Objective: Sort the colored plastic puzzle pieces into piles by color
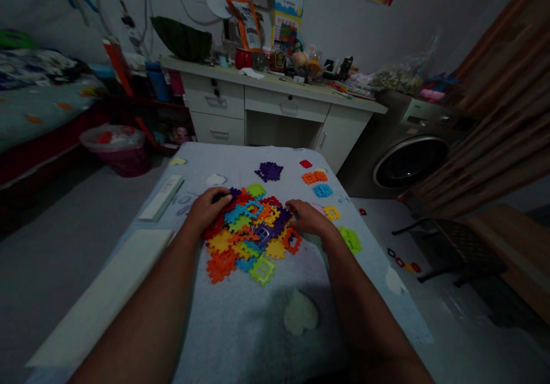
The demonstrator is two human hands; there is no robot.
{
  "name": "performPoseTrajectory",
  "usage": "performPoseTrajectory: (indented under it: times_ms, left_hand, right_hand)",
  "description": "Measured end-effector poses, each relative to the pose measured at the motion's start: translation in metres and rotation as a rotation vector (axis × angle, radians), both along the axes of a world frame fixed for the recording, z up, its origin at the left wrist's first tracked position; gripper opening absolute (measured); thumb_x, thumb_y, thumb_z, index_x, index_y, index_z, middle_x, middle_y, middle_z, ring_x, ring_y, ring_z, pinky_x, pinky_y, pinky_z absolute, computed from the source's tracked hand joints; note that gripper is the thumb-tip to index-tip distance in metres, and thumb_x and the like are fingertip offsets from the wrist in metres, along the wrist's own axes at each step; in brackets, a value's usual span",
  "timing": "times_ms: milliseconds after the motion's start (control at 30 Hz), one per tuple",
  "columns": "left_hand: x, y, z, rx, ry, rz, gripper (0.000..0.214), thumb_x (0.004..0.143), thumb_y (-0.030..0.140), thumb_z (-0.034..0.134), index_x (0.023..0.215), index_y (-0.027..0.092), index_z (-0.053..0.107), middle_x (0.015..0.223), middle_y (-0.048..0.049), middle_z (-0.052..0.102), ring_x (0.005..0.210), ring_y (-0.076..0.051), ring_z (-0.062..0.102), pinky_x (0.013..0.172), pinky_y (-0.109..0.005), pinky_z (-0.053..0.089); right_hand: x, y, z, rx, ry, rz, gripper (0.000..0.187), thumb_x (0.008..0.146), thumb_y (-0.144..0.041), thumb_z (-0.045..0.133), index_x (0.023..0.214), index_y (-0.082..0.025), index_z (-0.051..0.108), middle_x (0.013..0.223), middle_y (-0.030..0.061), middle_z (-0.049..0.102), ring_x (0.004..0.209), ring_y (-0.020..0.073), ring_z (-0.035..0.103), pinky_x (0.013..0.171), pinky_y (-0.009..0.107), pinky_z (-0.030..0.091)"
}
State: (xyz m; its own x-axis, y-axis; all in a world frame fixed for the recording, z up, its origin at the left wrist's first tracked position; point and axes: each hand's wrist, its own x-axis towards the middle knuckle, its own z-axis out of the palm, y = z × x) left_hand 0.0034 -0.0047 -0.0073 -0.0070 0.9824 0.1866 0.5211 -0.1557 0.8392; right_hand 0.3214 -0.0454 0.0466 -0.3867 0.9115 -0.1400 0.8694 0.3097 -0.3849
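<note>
A heap of toothed plastic building tiles (pixel 243 223) in several colours lies mid-table between my hands. My left hand (pixel 209 205) is at the heap's far left edge, thumb and fingers closed around a dark purple tile (pixel 234 192). At the right side, my right hand (pixel 307 218) has its curled fingers against another purple tile (pixel 281 220); its thumb is partly hidden. An orange square tile (pixel 292 241) lies just below the right fingers. Nearest to me in the heap are an orange tile (pixel 221 265) and a lime green tile (pixel 262 270).
Separate groups lie beyond and right: purple tiles (pixel 270 171), orange tiles (pixel 314 177), blue tiles (pixel 322 190), a yellow tile (pixel 332 212), green tiles (pixel 350 239). A long white board (pixel 107 292) and a white box (pixel 162 198) line the left edge. Some tiles (pixel 406 265) lie on the floor.
</note>
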Motion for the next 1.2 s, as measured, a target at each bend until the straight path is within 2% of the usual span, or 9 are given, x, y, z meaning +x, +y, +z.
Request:
performPoseTrajectory:
  times_ms: [100,333,433,567,700,867,1033,1200]
  left_hand:
    - [-0.001,0.001,-0.003,-0.011,0.014,-0.006,0.045,0.076,0.056,0.060,0.102,0.021,0.069,0.110,-0.0070,0.071,0.105,-0.027,0.063,0.097,-0.040,0.046]
    - [-0.002,0.001,-0.006,-0.007,0.023,0.001,0.046,0.076,0.058,0.060,0.103,0.021,0.069,0.109,-0.0063,0.071,0.105,-0.026,0.063,0.096,-0.038,0.047]
    - [-0.001,0.000,-0.004,0.002,0.023,0.008,0.045,0.075,0.057,0.061,0.102,0.022,0.069,0.110,-0.0064,0.071,0.106,-0.026,0.063,0.095,-0.037,0.048]
    - [0.000,-0.001,-0.002,0.000,0.027,0.018,0.044,0.075,0.055,0.061,0.102,0.022,0.069,0.110,-0.0064,0.071,0.106,-0.027,0.063,0.096,-0.038,0.047]
    - [0.001,-0.001,-0.002,-0.007,0.027,0.020,0.044,0.075,0.055,0.061,0.102,0.022,0.069,0.109,-0.0064,0.071,0.106,-0.027,0.063,0.096,-0.038,0.047]
    - [0.002,-0.002,0.001,0.000,0.031,0.017,0.044,0.074,0.056,0.060,0.100,0.022,0.069,0.109,-0.0067,0.071,0.104,-0.028,0.063,0.097,-0.040,0.046]
    - [0.003,-0.003,0.004,-0.018,0.058,0.006,0.045,0.074,0.056,0.059,0.101,0.021,0.068,0.112,-0.0075,0.070,0.106,-0.028,0.063,0.098,-0.041,0.046]
    - [0.002,-0.002,0.001,-0.016,0.051,0.009,0.046,0.074,0.056,0.059,0.102,0.020,0.068,0.112,-0.0081,0.069,0.105,-0.028,0.063,0.096,-0.040,0.047]
  right_hand:
    - [0.001,0.000,-0.003,0.023,0.044,-0.025,0.052,0.074,-0.015,0.065,0.126,-0.015,0.055,0.115,0.0106,0.062,0.099,0.0190,0.058,0.088,0.030,0.043]
    - [0.002,-0.001,-0.002,0.030,-0.063,-0.016,0.039,0.072,-0.016,0.065,0.110,-0.016,0.061,0.105,0.0084,0.059,0.092,0.0191,0.055,0.082,0.028,0.043]
    - [0.005,-0.002,0.001,0.033,-0.093,-0.044,0.038,0.069,-0.016,0.065,0.107,-0.016,0.061,0.104,0.0091,0.058,0.094,0.0204,0.054,0.082,0.028,0.043]
    - [0.016,0.001,0.008,0.062,-0.133,-0.098,0.044,0.070,-0.013,0.063,0.114,-0.013,0.060,0.110,0.0119,0.060,0.100,0.0221,0.055,0.087,0.030,0.043]
    - [0.046,0.005,0.021,0.095,-0.108,-0.166,0.042,0.072,-0.012,0.060,0.114,-0.014,0.062,0.111,0.0109,0.065,0.097,0.0209,0.058,0.087,0.029,0.043]
    - [0.105,0.001,0.028,0.119,-0.050,-0.267,0.043,0.069,-0.012,0.060,0.112,-0.013,0.063,0.110,0.0107,0.066,0.096,0.0208,0.061,0.087,0.030,0.046]
    - [0.148,-0.007,0.011,0.098,-0.043,-0.385,0.040,0.072,-0.012,0.059,0.111,-0.014,0.063,0.109,0.0091,0.067,0.096,0.0198,0.062,0.086,0.029,0.046]
    - [0.156,-0.010,-0.006,0.050,-0.089,-0.474,0.032,0.073,-0.021,0.064,0.104,-0.015,0.066,0.098,0.0064,0.068,0.087,0.0181,0.062,0.076,0.025,0.045]
